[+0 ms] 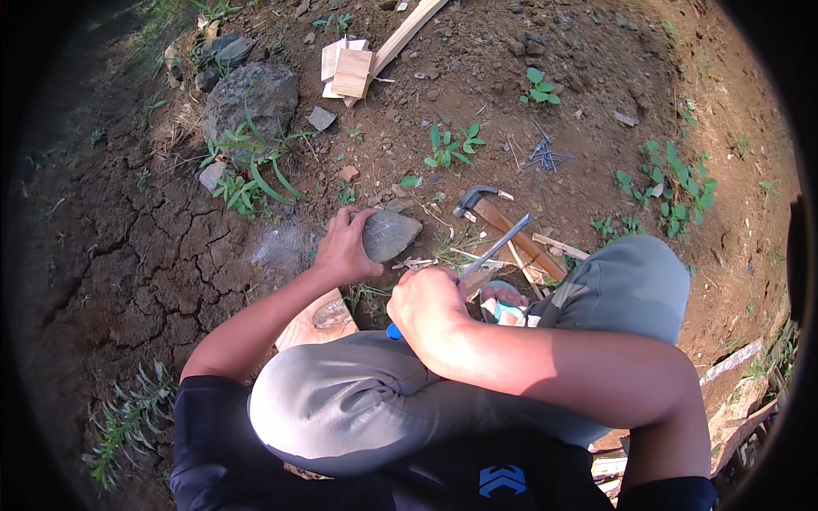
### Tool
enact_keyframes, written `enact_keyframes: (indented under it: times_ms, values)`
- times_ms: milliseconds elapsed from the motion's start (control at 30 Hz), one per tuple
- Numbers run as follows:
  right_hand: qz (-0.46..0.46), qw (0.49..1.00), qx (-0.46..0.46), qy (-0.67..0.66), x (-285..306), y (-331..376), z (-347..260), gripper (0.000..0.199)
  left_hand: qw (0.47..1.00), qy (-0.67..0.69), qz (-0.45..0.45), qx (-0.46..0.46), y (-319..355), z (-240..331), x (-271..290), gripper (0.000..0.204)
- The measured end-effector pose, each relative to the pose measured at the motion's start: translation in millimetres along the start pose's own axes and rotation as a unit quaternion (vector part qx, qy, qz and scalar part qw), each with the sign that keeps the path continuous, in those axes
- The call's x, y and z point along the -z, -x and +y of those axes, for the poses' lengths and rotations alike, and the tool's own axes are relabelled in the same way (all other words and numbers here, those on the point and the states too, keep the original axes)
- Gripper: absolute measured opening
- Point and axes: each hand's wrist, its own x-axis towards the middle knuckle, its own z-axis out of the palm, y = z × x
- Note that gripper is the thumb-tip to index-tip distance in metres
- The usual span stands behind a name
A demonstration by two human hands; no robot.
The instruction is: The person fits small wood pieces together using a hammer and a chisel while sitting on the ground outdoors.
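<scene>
My left hand (345, 247) grips the near-left edge of a flat grey stone (394, 235), thumb and fingers apart around it. In my right hand (429, 308) is a chisel (498, 247); its narrow metal blade slants up and away to the right, and the blue end of its handle shows below the fist. The rest of the handle is hidden by my fingers. The blade is apart from the stone. Just beyond the blade, a claw hammer (521, 237) with a wooden handle lies on the soil among wood slivers.
A pile of nails (545, 157) lies beyond the hammer. Wood blocks (351, 72) and a long wooden strip (409, 36) lie at the far side. A large rock (253, 102) stands far left. A wooden board (317, 324) shows beside my bent knee (332, 400). Small plants grow around.
</scene>
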Motion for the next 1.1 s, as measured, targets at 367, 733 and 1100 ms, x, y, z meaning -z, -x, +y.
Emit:
enact_keyframes:
  times_ms: [367,733,1100]
  values:
    - [0.047,0.999,-0.016,0.002,-4.8,-4.7,6.3,0.022,0.988,-0.037,0.126,0.086,-17.6,-40.5,84.4,0.099]
    - [0.088,0.995,-0.039,0.01,-41.5,-7.5,10.8,0.019,0.948,0.093,0.182,-0.244,-158.1,-42.0,47.6,0.092]
    - [0.07,0.997,-0.03,-0.028,-30.7,5.9,27.5,0.02,0.971,0.091,0.156,-0.157,-171.2,-24.7,57.6,0.11]
